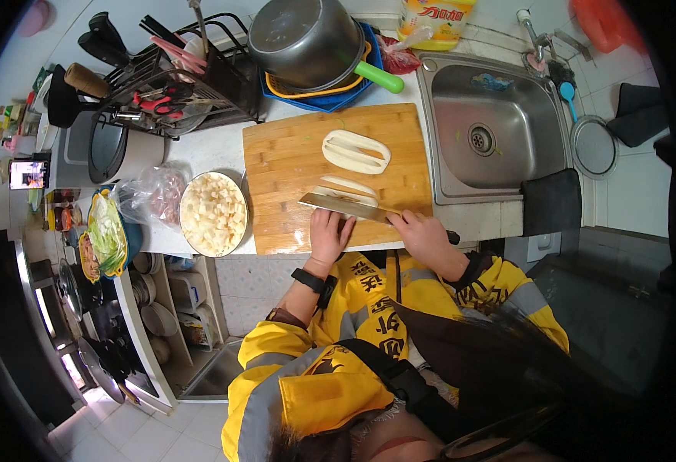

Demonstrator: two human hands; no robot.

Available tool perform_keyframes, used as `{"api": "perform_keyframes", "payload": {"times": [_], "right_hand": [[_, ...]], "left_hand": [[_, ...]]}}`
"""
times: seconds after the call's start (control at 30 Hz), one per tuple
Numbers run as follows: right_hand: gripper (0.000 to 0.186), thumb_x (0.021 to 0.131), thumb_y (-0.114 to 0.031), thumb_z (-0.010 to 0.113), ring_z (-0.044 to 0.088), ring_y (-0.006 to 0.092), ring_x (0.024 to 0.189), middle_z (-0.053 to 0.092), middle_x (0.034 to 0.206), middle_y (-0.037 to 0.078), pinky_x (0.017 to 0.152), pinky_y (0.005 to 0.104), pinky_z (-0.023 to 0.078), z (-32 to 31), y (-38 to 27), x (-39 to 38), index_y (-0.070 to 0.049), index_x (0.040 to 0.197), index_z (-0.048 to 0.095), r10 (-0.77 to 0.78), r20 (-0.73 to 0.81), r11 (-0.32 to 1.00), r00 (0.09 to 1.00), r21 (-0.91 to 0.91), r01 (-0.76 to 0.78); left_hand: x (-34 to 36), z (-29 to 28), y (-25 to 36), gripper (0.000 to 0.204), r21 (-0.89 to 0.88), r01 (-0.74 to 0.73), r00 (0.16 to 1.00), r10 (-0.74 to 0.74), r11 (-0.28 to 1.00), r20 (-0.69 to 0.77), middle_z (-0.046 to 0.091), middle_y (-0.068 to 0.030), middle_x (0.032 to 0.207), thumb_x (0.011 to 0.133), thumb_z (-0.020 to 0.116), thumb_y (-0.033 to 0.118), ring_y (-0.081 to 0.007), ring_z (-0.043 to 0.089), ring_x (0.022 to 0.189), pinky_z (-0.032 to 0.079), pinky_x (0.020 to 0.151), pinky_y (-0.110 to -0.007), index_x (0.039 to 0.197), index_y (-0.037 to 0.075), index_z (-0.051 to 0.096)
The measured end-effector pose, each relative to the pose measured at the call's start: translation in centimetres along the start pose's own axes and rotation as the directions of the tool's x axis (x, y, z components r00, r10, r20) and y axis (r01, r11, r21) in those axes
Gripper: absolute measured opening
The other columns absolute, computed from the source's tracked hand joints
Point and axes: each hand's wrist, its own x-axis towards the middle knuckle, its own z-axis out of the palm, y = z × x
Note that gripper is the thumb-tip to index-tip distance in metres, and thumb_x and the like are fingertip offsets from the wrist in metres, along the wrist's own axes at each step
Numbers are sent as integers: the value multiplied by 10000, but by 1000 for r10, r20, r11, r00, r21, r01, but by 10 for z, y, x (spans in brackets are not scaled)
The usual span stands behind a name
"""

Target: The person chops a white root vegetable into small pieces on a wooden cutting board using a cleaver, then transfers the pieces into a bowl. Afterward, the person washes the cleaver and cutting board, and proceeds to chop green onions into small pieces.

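On a wooden cutting board [276,162], my right hand [423,237] grips a wide-bladed kitchen knife [346,205], its blade pointing left across the board. My left hand [327,235] is close against the near side of the blade, fingers bent and pressed down. What lies under those fingers is hidden. Just beyond the blade lie long pale strips of peeled vegetable [351,185], partly covered by the knife. Farther back on the board sits another peeled pale vegetable [356,151], cut lengthwise. Left of the board, a round bowl [244,231] is heaped with pale diced cubes [213,209].
A steel sink [500,158] adjoins the board's right side. Behind the board, a grey pot [299,46] with a green handle rests on blue and yellow baskets. A dark rack [176,85] holds knives and scissors. At left are a plastic bag [157,192] and a basin of leafy greens [108,235].
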Motion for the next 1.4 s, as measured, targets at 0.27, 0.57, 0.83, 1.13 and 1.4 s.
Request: {"api": "perform_keyframes", "payload": {"times": [0.27,0.57,0.83,1.13,1.4], "right_hand": [[351,735,-66,541,608,258,688,545,795,113,539,336,473,-10,2,0,-48,1082,496,-55,133,998,990,15,53],[182,850,-158,516,588,306,538,563,613,125,455,368,461,-4,9,30,-18,955,468,-91,231,995,969,54,81],[220,896,-203,466,602,338,586,582,616,158,503,431,471,16,22,42,-27,1028,460,-15,172,984,985,179,-16],[168,885,-196,484,569,349,500,547,534,161,477,437,456,21,22,38,-33,882,446,-92,26,987,995,131,88],[254,833,-194,496,552,396,614,561,646,199,580,507,418,26,27,38,-53,1044,481,-55,136,981,989,190,28]], "left_hand": [[1,-3,-6,240,-47,-21,1000,22,999,12,530,-154,957,741,689,150,-348,494,878,419,768,-406,903,7,585],[2,-2,-8,264,-82,-24,1000,24,996,-6,545,-132,959,740,688,129,-314,509,914,414,776,-388,947,6,580],[-1,1,-11,285,-131,-59,998,54,990,-45,575,-141,988,727,678,121,-328,530,915,431,795,-401,977,28,576],[-9,-8,-16,318,-144,-145,988,151,979,34,502,-141,1093,805,615,144,-330,493,1014,427,868,-391,1092,36,531],[-17,-7,-17,356,1,-130,992,130,992,0,523,-97,1114,773,634,179,-310,493,1020,417,852,-398,1110,86,565]]}}
